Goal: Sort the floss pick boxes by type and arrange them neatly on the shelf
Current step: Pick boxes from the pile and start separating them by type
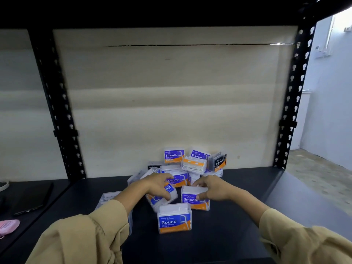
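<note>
A heap of clear floss pick boxes with blue and orange labels lies on the black shelf (238, 216). My left hand (156, 186) grips a tilted box (162, 200) lying on its side in the heap. My right hand (211, 189) holds the top of an upright Smooth box (194, 201). A Round box (175, 219) stands upright nearest me. Further back, two Smooth boxes (174, 155) lean against the rear panel, with a dark Charcoal box (219, 161) at the right of the heap. Another clear box (109, 197) is partly hidden under my left sleeve.
Black perforated uprights (62, 111) (293, 96) frame the shelf bay; a beige panel closes the back. On the neighbouring shelf at left lie a dark phone (34, 199) and a pink case (8, 226). To the right, the shelf's end gives onto open floor.
</note>
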Available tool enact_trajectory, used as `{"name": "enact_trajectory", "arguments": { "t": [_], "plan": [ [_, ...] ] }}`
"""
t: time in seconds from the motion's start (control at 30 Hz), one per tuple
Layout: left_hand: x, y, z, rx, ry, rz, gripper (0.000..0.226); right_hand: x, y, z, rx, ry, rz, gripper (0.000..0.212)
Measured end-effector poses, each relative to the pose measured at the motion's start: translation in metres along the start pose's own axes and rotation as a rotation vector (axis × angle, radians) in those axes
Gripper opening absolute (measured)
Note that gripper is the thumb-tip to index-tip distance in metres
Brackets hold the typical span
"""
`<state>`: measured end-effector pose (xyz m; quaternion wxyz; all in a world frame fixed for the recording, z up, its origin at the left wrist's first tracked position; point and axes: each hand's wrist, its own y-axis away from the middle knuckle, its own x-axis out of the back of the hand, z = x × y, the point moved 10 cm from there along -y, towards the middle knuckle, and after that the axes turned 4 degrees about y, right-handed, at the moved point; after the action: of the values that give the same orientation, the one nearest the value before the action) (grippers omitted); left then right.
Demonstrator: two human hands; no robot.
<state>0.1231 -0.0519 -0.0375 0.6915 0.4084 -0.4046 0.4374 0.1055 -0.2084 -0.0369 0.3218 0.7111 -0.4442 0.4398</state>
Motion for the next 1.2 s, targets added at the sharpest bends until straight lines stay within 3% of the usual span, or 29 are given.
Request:
{"name": "enact_trajectory", "arguments": {
  "t": [0.13,0.27,0.47,0.63,0.73,0.9,1.2],
  "plan": [
    [0.015,0.002,0.001,-0.008,0.199,0.08,0.073,0.001,0.003,0.007,0.003,-0.008,-0.004,0.048],
    [0.013,0.009,-0.004,0.029,0.519,0.075,0.046,0.002,0.005,0.011,0.004,-0.008,-0.001,0.047],
    [0.001,0.014,-0.027,0.135,0.649,0.07,0.037,0.004,0.011,0.013,0.012,-0.012,-0.007,0.046],
    [-0.01,0.021,-0.034,0.181,0.571,-0.046,0.025,0.009,0.022,0.02,0.01,0.01,-0.009,0.042],
    [-0.007,0.022,-0.031,0.165,0.458,-0.031,0.02,0.013,0.03,0.026,-0.003,0.024,0.003,0.039],
    [-0.003,0.019,0.004,-0.017,0.274,-0.001,0.034,0.017,0.041,0.037,-0.022,0.041,0.001,0.037],
    [-0.015,0.025,0.026,-0.093,0.222,-0.041,0.034,0.021,0.062,0.048,-0.035,0.038,0.007,0.036]
  ]
}}
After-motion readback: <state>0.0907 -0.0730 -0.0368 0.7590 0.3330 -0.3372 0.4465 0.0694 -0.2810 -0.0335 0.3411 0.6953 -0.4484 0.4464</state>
